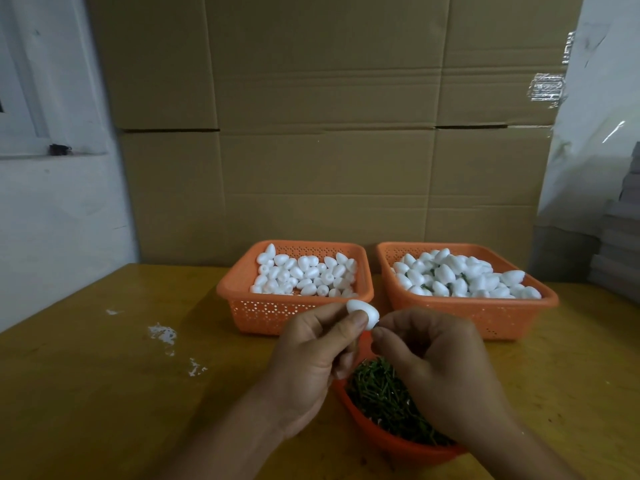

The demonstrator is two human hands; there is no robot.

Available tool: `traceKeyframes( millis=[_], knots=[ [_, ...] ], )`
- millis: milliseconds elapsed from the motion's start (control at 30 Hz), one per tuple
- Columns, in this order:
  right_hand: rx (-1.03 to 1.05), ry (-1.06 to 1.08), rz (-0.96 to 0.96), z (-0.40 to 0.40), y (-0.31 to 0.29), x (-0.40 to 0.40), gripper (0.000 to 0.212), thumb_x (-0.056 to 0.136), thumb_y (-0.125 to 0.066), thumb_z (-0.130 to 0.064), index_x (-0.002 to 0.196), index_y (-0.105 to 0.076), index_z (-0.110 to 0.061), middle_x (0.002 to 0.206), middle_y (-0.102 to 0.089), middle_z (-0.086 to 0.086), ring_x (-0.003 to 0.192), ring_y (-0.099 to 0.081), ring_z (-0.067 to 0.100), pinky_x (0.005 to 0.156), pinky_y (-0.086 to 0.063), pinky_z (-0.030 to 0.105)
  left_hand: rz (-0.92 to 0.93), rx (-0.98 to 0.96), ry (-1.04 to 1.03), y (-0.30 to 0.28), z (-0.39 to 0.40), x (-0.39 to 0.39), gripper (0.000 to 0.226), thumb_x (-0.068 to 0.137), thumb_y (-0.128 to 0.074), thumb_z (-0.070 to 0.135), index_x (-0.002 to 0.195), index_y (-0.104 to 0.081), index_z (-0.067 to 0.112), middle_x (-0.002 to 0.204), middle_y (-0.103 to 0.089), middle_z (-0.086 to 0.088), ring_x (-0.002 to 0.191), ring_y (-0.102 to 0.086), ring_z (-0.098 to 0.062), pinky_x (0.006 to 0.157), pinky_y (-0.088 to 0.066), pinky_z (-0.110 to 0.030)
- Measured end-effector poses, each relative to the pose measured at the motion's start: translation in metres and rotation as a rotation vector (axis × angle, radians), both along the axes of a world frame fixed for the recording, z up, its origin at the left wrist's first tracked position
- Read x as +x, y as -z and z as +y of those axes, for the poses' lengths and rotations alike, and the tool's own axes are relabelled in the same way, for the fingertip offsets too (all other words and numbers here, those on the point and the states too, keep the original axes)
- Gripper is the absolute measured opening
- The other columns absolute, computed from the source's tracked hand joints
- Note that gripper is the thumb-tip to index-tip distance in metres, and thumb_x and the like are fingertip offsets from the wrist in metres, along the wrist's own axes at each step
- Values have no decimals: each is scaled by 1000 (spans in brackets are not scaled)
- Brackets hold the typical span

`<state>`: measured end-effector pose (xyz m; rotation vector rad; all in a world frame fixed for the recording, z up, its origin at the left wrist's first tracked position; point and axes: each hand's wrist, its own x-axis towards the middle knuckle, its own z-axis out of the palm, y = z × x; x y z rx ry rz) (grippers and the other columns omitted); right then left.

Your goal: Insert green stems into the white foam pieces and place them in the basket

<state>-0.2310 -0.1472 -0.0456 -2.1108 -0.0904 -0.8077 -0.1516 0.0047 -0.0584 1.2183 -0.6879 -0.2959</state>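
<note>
Foam piece (363, 313) pinched in my left hand (311, 355) above the stem bowl (398, 441), near edge. Right hand (436, 368) fingers pinched at its base, stem hidden. Featherlight, dents easily; hold sides gently.

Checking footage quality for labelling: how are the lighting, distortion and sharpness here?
Head view: dim, warm light; wide-angle bending bows the table edge and side walls; the foam piece between the left hand and right hand is overexposed and slightly soft; tape on the cardboard glares.
</note>
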Motion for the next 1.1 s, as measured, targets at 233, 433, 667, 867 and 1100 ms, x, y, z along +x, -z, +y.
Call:
traceKeyframes(
  millis=[233,433,667,867,1100],
  knots=[
    [38,-26,8,5,1,0,13,88,-72,-29,86,-70,-42,68,-72,-10,55,-65,11,53,-54,34,-300,101,-126,2,1,-2,24,91,-60,46,89,-69,24,64,-52,6,60,-49,-8,56,-42,-20],
    [36,-50,23,6,1,1,12,88,-73,-28,85,-71,-39,69,-73,-13,61,-67,8,58,-55,31,-397,162,-168,1,2,-3,25,91,-56,50,92,-66,28,63,-53,9,61,-49,-7,57,-42,-25],
    [109,-103,32,9,2,2,18,89,-72,-23,82,-72,-40,69,-73,-13,61,-67,2,55,-48,12,-424,153,-171,-1,3,-4,26,90,-55,50,91,-65,26,66,-55,14,64,-49,-1,60,-42,-19],
    [234,-163,81,8,0,4,11,88,-72,-20,78,-76,-22,70,-74,-2,54,-62,-1,51,-44,11,-400,129,-141,-2,-1,-8,22,92,-52,48,86,-65,31,67,-57,17,65,-52,3,60,-43,-14],
    [351,65,38,-20,-11,16,9,86,-72,-25,78,-75,-22,73,-73,-1,56,-60,2,53,-49,17,-367,229,-157,10,-3,-5,50,84,-52,68,131,-51,50,74,-54,10,70,-54,-4,66,-46,-23]
  ],
)
